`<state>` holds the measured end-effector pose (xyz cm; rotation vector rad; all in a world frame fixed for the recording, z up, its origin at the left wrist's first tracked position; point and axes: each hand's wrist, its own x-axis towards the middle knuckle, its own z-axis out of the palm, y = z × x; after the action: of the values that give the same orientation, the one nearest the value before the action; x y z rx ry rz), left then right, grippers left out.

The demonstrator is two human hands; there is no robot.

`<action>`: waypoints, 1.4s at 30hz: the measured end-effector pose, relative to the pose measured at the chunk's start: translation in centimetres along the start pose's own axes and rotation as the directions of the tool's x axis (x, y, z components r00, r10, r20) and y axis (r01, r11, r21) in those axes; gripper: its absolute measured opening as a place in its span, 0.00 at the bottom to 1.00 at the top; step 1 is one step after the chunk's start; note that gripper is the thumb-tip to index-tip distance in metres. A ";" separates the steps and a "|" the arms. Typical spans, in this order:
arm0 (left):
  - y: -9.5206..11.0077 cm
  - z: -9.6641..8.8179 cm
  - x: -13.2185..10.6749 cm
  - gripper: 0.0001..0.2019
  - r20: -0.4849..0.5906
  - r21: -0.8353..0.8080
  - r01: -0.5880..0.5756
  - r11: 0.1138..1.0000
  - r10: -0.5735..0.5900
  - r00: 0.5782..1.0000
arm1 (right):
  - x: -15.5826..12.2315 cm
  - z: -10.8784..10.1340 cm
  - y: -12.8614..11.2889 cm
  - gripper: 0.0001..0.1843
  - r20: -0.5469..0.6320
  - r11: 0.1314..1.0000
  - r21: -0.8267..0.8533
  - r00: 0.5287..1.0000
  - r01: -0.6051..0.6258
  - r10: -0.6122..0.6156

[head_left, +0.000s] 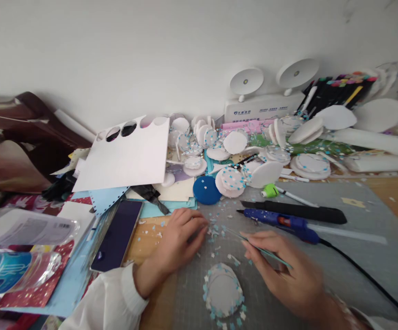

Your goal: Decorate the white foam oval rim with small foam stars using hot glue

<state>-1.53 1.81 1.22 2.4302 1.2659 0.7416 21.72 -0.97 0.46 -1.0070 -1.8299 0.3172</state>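
Head view: right hand (pixel 284 272) pinches thin tweezers (pixel 253 246) aimed left at scattered star bits (pixel 215 230), likely for picking; left hand (pixel 181 240) curled over them, grip unclear; foam disc (pixel 222 293) near, between hands; glue gun (pixel 281 222) just beyond

left grip (pixel 181 238), right grip (pixel 284 270) bare. left arm: white long sleeve (pixel 109 298), ribbed cuff (pixel 130 279). right cuff (pixel 351 316) pale, blurred.
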 end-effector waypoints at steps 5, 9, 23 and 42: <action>0.0 0.6 1.5 0.10 0.101 0.156 -0.023 0.987 0.008 0.995 | -0.4 0.1 0.8 0.07 -0.022 0.998 -0.049 0.999 0.028 -0.030; -0.3 0.9 2.4 0.09 0.146 0.274 -0.109 0.955 0.071 0.987 | -0.3 0.1 0.8 0.08 -0.057 0.998 -0.061 0.998 0.016 -0.019; 0.8 0.4 1.7 0.08 -0.041 -0.325 0.235 0.916 -0.262 0.964 | -0.1 -0.9 -0.4 0.08 -0.112 1.000 -0.020 0.994 -0.014 0.011; 1.9 0.6 0.4 0.11 0.140 -0.682 0.407 0.607 -0.439 0.888 | -1.1 -1.4 -1.6 0.05 0.038 0.965 0.049 0.966 -0.257 0.256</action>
<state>0.29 1.01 1.75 1.4300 1.2098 0.9145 22.27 -3.14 1.39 -1.2096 -1.7096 0.5390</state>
